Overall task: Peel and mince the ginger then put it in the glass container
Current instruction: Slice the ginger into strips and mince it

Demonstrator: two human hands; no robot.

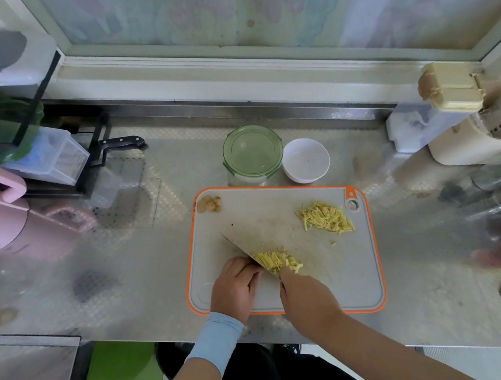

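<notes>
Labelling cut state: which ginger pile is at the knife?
The near ginger pile, against the knife by the right hand; the far pile lies alone, untouched.

Feed reads soft, even daylight thru frosted window (pixel 256 11); no hard shadows. Dull sheen on steel surface (pixel 146 261), nothing blown out. Fisheye bend at edges; L + R margins smeared, centre sharp enough.

On the cutting board (pixel 358 271), ginger strips (pixel 277 260) lie just beyond the fingers (pixel 251 271), another pile (pixel 325 217) farther right; glass container (pixel 252 154) and bowl (pixel 305 160) stand behind it.
</notes>
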